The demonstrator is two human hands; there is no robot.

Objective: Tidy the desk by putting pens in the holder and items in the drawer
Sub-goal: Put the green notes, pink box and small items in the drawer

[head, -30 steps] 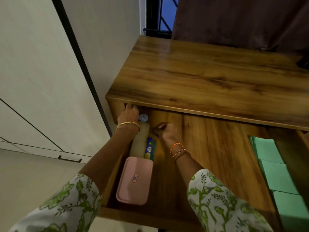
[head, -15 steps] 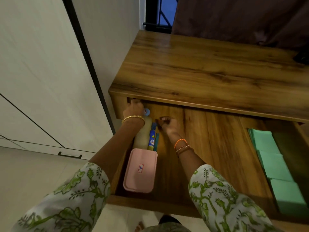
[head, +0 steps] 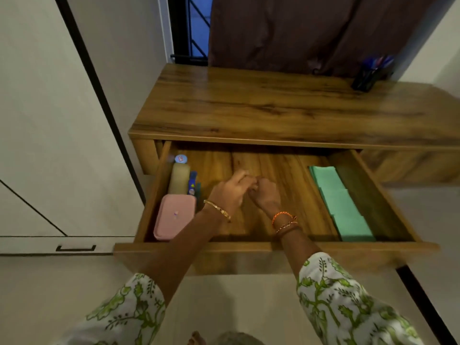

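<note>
Pale floor and white cabinet fronts surround a wood-grain desk [head: 286, 105], and nearest the camera its wide wooden drawer [head: 249, 255] stands pulled fully out, its front panel closest to the person. Both forearms cross that panel from above. The left hand [head: 227, 192] and right hand [head: 265, 194] meet over the bare middle of the drawer floor, knuckles touching, fingers loosely curled; whether either pinches something small cannot be told through the blur. Along the drawer's left wall, just beside the left hand, lies a rounded pink plastic case [head: 174, 216], and beyond it a cream cylindrical bottle with a blue cap [head: 179, 179] beside a slim blue tube [head: 192, 183], all with their long axes running front to back. Against the right side a row of mint-green pads [head: 341, 202] runs the same way, nearer the right hand. Farthest off, on the desktop's right rear corner before a dark brown curtain [head: 286, 31], a black mesh pen holder with blue pens [head: 371, 73] stands well apart from both hands. With the stored things parallel to the slide, closing looks like a straight push away from the body, either hand about equally placed.
</note>
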